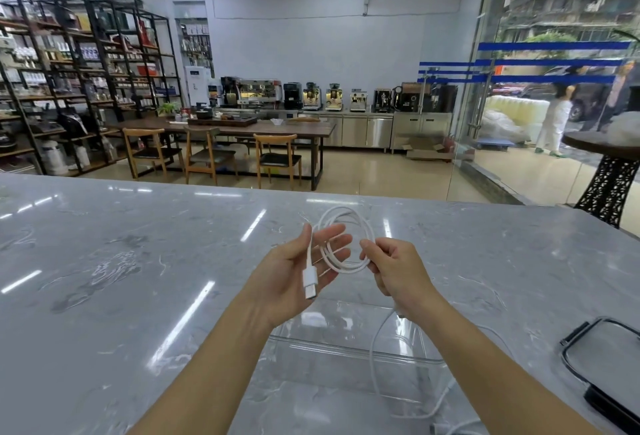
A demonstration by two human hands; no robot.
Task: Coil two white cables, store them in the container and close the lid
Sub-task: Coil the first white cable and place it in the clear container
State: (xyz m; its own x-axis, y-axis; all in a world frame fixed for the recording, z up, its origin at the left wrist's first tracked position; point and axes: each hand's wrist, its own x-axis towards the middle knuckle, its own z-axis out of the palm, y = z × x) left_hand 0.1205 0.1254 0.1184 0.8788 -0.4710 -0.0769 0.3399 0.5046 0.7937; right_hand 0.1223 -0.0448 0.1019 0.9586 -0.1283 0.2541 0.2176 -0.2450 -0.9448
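Note:
Both my hands are raised over the grey marble counter (138,279). My left hand (298,272) holds a white cable (346,266) wound into loops, its fingers spread through the coil, and the white plug (310,284) hangs across the palm. My right hand (391,266) pinches the right side of the loops. A second white cable (374,362) trails down below my right wrist into the clear plastic container (349,351), which stands open on the counter under my forearms. The container's lid (602,355), clear with a black rim, lies at the right edge of the counter.
Beyond the counter's far edge are a wooden table with chairs (277,157), black shelving (69,88) at the left and coffee machines along the back wall. A glass wall (519,105) and a small black stand (609,185) are at the right.

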